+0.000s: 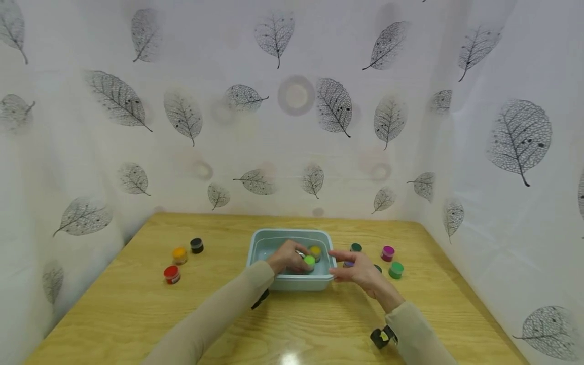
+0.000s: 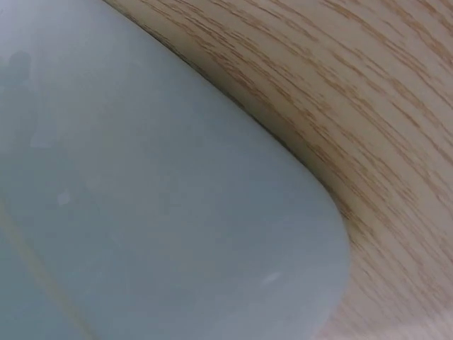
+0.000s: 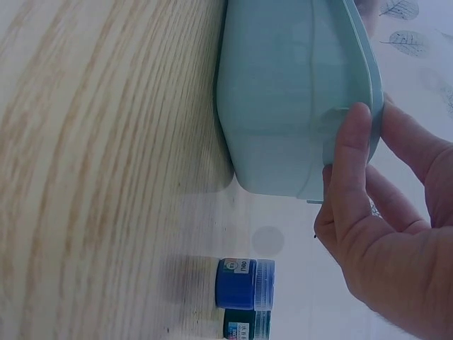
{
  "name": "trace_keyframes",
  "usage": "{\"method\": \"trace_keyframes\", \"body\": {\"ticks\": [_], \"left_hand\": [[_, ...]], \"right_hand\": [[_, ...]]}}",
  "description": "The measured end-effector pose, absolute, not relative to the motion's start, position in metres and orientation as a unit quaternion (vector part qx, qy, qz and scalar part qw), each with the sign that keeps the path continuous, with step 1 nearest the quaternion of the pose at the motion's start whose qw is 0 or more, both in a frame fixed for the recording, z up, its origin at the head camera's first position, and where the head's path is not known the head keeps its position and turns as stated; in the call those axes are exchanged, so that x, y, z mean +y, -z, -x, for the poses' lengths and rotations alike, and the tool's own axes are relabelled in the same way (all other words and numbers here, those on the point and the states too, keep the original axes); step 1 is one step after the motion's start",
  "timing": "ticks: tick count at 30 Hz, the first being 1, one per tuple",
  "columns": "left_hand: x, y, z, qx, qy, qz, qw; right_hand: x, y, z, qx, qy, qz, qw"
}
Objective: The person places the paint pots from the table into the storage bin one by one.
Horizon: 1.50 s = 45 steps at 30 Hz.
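screened-off indoor workspace, wood-grain table point(image 1: 301, 324), leaf-print curtains point(image 1: 292, 147) on three sides, room type unclear

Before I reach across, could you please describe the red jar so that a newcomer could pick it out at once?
On the wooden table, find the pale blue basin, then the three small jars left of it in the head view. The red jar stands nearest the camera; its colour sets it apart from the orange jar behind it and the black jar farthest back.

Tub point(image 1: 298, 285): pale blue-green. Lime-lidded jar point(image 1: 309, 261); yellow-lidded jar point(image 1: 315, 252); red jar point(image 1: 172, 274); magenta jar point(image 1: 388, 253). Table point(image 1: 319, 324): yellowish wood grain. Curtain point(image 1: 292, 144): whitish, dark leaf print.
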<state>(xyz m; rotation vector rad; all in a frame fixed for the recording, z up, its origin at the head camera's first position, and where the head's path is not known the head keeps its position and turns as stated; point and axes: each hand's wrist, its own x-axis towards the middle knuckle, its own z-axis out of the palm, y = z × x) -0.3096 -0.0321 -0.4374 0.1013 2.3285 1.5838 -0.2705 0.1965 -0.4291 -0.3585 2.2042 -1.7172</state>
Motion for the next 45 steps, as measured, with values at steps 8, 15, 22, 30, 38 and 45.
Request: {"method": "trace_keyframes", "body": {"ticks": [8,15,22,30,38,45], "left_hand": [[-0.0318,0.4419,0.3136,0.806,-0.565,-0.036,0.173],[-0.0308,0.4401,0.3135,0.791,-0.582,-0.024,0.189],[-0.0297,0.4414,0.3163,0.781,-0.589,-0.035,0.205],[-0.0281,0.4411,0.3187,0.785,-0.578,-0.038,0.218],[-0.0278,0.4397,0.3194,0.767,-0.596,-0.044,0.232],[-0.0296,0.4383,0.3173,0.774,-0.591,-0.049,0.223]], "right_hand": [[0.1959,0.4305,0.2708,0.772,0.601,0.13,0.161],[0.1954,0.429,0.271,0.776,0.597,0.127,0.161],[0.1959,0.4286,0.2713,0.776,0.596,0.129,0.163],[0.1969,0.4292,0.2704,0.774,0.598,0.132,0.161],[0.1972,0.429,0.2713,0.773,0.6,0.13,0.159],[0.1969,0.429,0.2698,0.773,0.6,0.129,0.159]]}}
